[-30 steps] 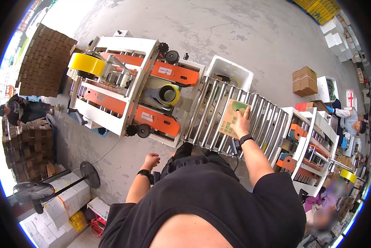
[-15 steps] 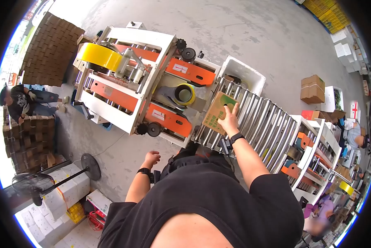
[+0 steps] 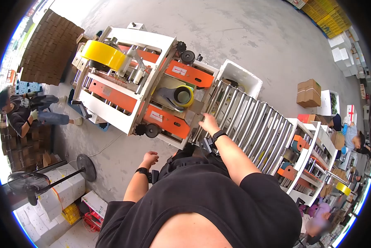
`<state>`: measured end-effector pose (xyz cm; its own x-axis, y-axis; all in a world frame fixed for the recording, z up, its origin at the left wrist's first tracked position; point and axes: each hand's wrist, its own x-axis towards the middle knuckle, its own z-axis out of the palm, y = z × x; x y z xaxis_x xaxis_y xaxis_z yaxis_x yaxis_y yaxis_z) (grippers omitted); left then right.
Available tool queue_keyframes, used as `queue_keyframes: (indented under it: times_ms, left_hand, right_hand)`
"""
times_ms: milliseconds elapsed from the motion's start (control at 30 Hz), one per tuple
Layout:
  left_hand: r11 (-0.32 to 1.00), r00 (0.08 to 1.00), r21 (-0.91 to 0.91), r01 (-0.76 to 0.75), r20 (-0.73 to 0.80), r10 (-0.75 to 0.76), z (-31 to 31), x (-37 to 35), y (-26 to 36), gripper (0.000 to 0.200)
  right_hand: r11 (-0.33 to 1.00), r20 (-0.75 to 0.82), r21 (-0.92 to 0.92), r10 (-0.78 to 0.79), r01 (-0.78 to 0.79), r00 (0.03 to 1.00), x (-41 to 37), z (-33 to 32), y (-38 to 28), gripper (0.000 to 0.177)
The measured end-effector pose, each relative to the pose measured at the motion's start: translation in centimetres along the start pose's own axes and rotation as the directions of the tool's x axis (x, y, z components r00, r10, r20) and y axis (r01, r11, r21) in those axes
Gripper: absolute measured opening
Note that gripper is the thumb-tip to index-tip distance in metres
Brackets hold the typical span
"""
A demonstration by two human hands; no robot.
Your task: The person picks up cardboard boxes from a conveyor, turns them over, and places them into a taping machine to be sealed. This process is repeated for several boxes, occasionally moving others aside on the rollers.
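Note:
My right hand (image 3: 209, 124) is over the near left end of the roller conveyor (image 3: 245, 124), its thumb and fingers apart and holding nothing. Just beyond its fingertips, a brown cardboard edge (image 3: 197, 106) shows at the mouth of the taping machine (image 3: 115, 103). A carton with a greenish top (image 3: 175, 84) lies between the orange side guides (image 3: 167, 120), partly hidden by a yellow-rimmed tape roll (image 3: 183, 96). My left hand (image 3: 150, 158) hangs in front of my body, left of the machine's near corner, with its fingers curled and nothing visible in them.
Behind the conveyor stands a white foam bin (image 3: 248, 79). A second machine (image 3: 305, 159) adjoins its right end. Fans (image 3: 86, 167) and white boxes (image 3: 65, 188) are at lower left. A person (image 3: 22, 109) is at far left; other people are at far right.
The printed carton has left the rollers and moved left into the machine's mouth. My right hand has moved left and toward me. The person at far left has shifted.

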<state>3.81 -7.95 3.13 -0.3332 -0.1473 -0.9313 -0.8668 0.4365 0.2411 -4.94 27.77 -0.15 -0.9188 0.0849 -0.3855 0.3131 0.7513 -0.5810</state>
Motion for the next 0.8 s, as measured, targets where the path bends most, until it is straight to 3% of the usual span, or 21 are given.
queue_keyframes:
  times_ms: [33,100,167,233,300,433,467,567,633,800]
  left_hand:
    - [1.000,1.000,0.005,-0.006,0.005,0.006,0.2,0.0,0.5,0.029]
    - [1.000,1.000,0.026,-0.015,0.020,0.015,0.7,0.1,1.3,0.029]
    - [0.998,0.999,0.054,-0.025,0.040,0.023,1.3,0.2,2.0,0.028]
    - [0.998,0.998,0.046,-0.031,0.060,0.029,2.0,0.4,2.7,0.028]
    - [0.996,0.995,0.064,-0.056,0.084,0.050,2.8,0.8,3.3,0.028]
    - [0.975,0.983,0.163,-0.151,0.129,0.130,4.6,2.0,4.7,0.029]
    - [0.965,0.979,0.190,-0.178,0.136,0.154,5.1,2.3,5.3,0.029]
    - [0.928,0.973,0.308,-0.208,0.166,0.163,7.0,2.0,7.4,0.028]
    - [0.896,0.960,0.354,-0.268,0.174,0.219,8.3,2.1,8.1,0.026]
    - [0.786,0.933,0.503,-0.360,0.204,0.297,10.9,1.5,10.2,0.023]
  right_hand:
    - [0.995,0.171,0.045,0.085,-0.094,0.982,-1.3,-1.6,-0.4,0.055]
    - [0.955,0.258,0.146,0.214,-0.257,0.942,-3.6,-1.4,2.5,0.047]
    - [0.977,0.231,-0.011,0.208,-0.211,0.950,-6.0,-1.8,6.1,0.042]
    - [0.964,0.144,-0.012,0.266,-0.267,0.953,-9.0,-2.3,9.9,0.038]
    - [0.899,0.198,-0.040,0.436,-0.437,0.878,-11.7,-3.4,13.2,0.047]
    - [0.828,0.024,0.003,0.560,-0.560,0.828,-17.5,-3.8,19.3,0.037]
    - [0.817,0.042,0.008,0.575,-0.576,0.817,-18.7,-3.9,20.2,0.038]
    - [0.762,0.063,0.043,0.643,-0.646,0.763,-22.1,-4.3,21.0,0.043]
    - [0.765,0.029,0.055,0.641,-0.642,0.767,-23.8,-4.2,20.4,0.045]
    - [0.732,0.111,0.081,0.668,-0.676,0.736,-24.9,-2.9,21.9,0.049]
